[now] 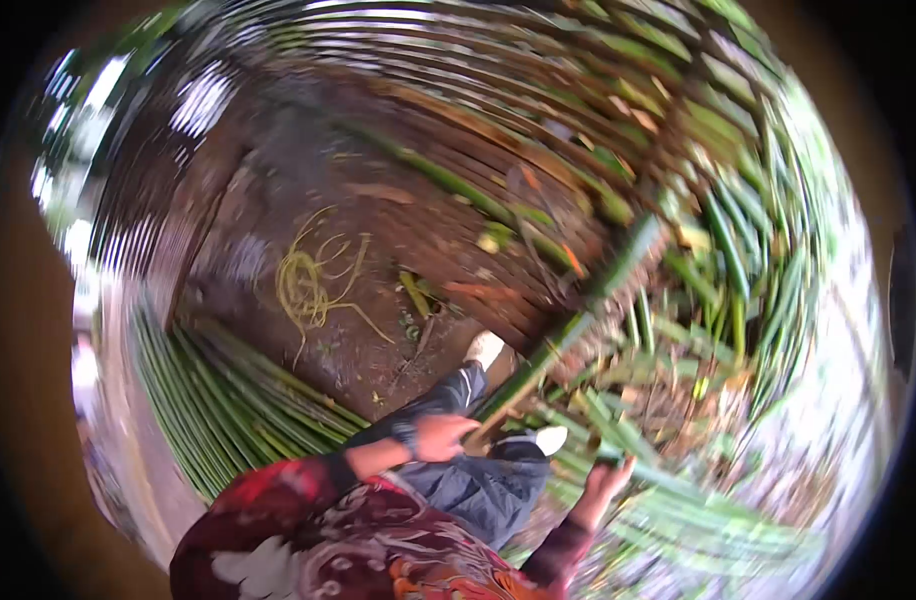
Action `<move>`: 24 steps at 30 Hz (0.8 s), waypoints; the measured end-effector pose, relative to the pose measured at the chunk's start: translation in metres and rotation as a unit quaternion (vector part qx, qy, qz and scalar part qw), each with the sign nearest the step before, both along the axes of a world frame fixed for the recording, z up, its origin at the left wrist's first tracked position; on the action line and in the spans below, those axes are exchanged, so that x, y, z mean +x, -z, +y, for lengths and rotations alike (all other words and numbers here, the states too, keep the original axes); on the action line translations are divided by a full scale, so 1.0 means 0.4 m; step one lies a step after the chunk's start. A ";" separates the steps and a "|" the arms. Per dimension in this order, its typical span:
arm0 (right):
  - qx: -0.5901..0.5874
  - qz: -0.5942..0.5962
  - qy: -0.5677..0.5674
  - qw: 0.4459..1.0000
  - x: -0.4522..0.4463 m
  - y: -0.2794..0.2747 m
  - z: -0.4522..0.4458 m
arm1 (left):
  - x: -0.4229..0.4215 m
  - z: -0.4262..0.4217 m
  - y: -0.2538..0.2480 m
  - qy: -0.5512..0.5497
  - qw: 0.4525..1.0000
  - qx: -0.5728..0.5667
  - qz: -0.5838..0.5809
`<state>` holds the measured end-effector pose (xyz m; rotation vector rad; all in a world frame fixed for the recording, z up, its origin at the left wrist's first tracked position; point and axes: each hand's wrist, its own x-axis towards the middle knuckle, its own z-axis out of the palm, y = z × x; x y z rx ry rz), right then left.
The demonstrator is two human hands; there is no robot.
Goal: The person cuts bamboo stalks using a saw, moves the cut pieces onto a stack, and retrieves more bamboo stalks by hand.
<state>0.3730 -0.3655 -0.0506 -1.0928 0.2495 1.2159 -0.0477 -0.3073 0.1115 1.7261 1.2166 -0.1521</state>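
Note:
My left hand (442, 438), with a dark watch (405, 438) on its wrist, is in front of my body with the fingers curled. Whatever it may hold is not visible. Just beyond it is the lower end of a thick green bamboo pole (550, 352), which slants up to the right; I cannot tell if they touch. Farther right, my right hand (605, 482) is closed around a small dark, greenish thing (610, 459), too blurred to name. Pale green split strips (668, 482) spread out beside and behind this hand.
A yellow cord (306, 285) lies loosely coiled on the brown ground. Long green stalks (243, 405) are stacked at left, and more green pieces (733, 255) at right. Cut scraps (668, 395) litter the ground near my shoes (485, 349). Brown slats (458, 190) lie ahead.

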 end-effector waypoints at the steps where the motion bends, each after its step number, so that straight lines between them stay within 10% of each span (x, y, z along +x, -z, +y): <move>1: -0.017 0.050 0.034 0.998 -0.040 -0.110 0.029 | 0.044 -0.019 0.070 0.000 0.996 0.009 -0.091; 9: 0.072 0.147 -0.329 0.930 -0.770 -1.056 0.344 | 0.088 0.150 -0.332 -0.141 0.886 -0.125 -0.424; 11: 0.263 -0.270 -0.475 0.795 -0.774 -1.118 0.338 | 0.024 0.224 -0.410 -0.228 0.834 -0.093 -0.495; 14: 0.353 -0.626 -0.465 0.517 -0.669 -1.159 0.412 | -0.115 0.362 -0.508 -0.396 0.753 0.038 -0.525; 16: 0.294 -0.673 -0.445 0.512 -0.509 -0.966 0.456 | -0.256 0.420 -0.524 -0.502 0.708 0.116 -0.482; 18: 0.097 -0.799 -0.519 0.289 -0.359 -0.806 0.375 | -0.386 0.464 -0.504 -0.579 0.679 0.195 -0.407; 24: 0.075 -0.824 -0.487 0.279 -0.233 -0.592 0.329 | -0.617 0.426 -0.726 -0.601 0.696 0.253 -0.301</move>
